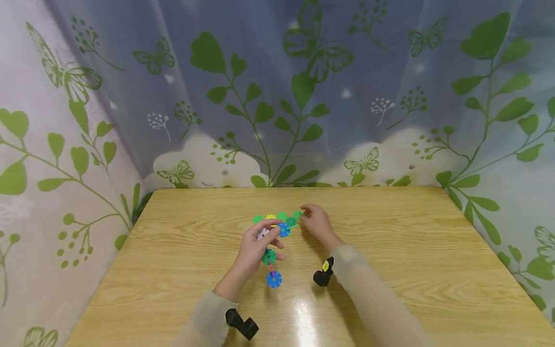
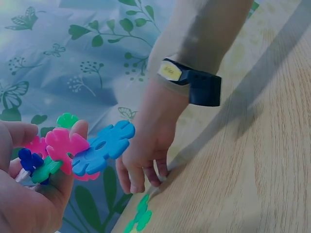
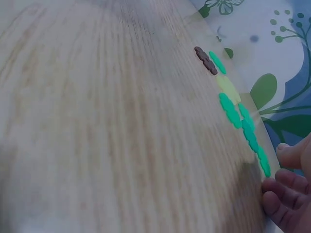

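Note:
My left hand [image 1: 253,246] holds a joined chain of notched plastic flower discs in its fingers. A blue disc [image 1: 274,279] hangs at the chain's lower end, below a green disc [image 1: 269,257]. Up close in the left wrist view, a pink disc [image 2: 64,148] slots into a large blue disc [image 2: 104,148]; smaller green and dark blue ones sit nearer the palm. My right hand [image 1: 318,224] is over the far part of the table with loosely bent fingers, nothing visible between them. Beside its fingertips lies a bright green disc [image 3: 263,161], the nearest of several loose discs.
Loose discs lie in a cluster on the wooden table [image 1: 390,231], among them a yellow disc [image 3: 228,90] and a brown disc [image 3: 206,60]. A leaf-patterned curtain [image 1: 269,96] hangs behind the table's far edge. Each wrist carries a black camera mount [image 1: 323,273].

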Available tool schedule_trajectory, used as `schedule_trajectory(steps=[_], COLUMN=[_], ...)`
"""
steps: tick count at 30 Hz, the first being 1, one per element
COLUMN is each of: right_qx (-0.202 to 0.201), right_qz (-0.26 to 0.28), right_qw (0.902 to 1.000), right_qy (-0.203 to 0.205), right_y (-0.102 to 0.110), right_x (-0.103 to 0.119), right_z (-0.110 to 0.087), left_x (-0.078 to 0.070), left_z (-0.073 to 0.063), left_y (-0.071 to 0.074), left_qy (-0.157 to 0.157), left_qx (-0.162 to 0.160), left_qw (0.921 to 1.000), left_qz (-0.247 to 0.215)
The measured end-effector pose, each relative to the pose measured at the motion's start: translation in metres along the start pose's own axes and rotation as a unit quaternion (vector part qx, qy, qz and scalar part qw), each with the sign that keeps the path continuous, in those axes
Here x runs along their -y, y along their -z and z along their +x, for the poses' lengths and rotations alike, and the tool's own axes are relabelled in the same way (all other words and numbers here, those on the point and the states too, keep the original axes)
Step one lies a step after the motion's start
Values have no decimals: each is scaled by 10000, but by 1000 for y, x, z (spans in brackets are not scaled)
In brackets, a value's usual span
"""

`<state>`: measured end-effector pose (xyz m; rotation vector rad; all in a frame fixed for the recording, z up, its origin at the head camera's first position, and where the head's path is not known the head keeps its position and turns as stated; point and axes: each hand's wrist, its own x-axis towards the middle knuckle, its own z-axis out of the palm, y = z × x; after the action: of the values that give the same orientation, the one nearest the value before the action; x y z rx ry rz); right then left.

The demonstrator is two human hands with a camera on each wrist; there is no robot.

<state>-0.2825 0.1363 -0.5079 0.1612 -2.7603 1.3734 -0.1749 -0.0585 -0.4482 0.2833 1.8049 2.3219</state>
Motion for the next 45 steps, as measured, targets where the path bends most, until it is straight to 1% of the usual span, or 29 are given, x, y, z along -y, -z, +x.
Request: schedule_trajectory(steps=[4,7,8,12,14,15,18,21,25,27,29,31,33,37,41,45], right_qx=[231,409,423,411,442,480,558,516,314,189,72,-23,-98,-143,-231,-336], right_qz=[-334,-763,-925,-1489,-1610,-1647,-1584,-1334,-867,-545,-129,361,832,1514,1929,2178], right_qw=[9992,9962,9947,9876,9855,9845,9847,9884,9948,9974,9983,9969,9934,9863,9795,9747], right_qy=[23,-103,-135,-269,-319,-356,-462,-518,-436,-433,-556,-692,-778,-638,-524,-378], right_y=[-2,-4,-4,-7,-7,-7,-5,-2,1,2,4,5,5,6,11,19], right_x=[2,4,4,5,7,8,12,12,10,9,7,6,5,5,12,21], right_z=[6,8,7,7,8,8,7,4,-2,-8,-15,-23,-30,-40,-49,-59], left_x=[0,0,-2,-1,0,3,3,3,2,2,3,3,4,6,5,5], left_z=[0,0,-1,-1,-1,1,1,2,3,4,4,3,3,4,4,3], left_y=[0,0,-1,-1,0,1,1,2,2,1,1,0,0,2,3,3], left_qy=[27,96,131,161,122,91,77,96,113,86,85,102,120,74,54,80], left_qx=[5,-4,6,-11,-23,-39,-41,-42,-83,-83,-51,-28,-16,-62,-53,-77], left_qw=[10000,9999,9999,9998,9999,9999,9999,9999,9999,9999,9999,9999,9999,10000,10000,9999], left_qz=[41,41,60,69,86,77,70,60,55,72,93,89,60,1,-1,3])
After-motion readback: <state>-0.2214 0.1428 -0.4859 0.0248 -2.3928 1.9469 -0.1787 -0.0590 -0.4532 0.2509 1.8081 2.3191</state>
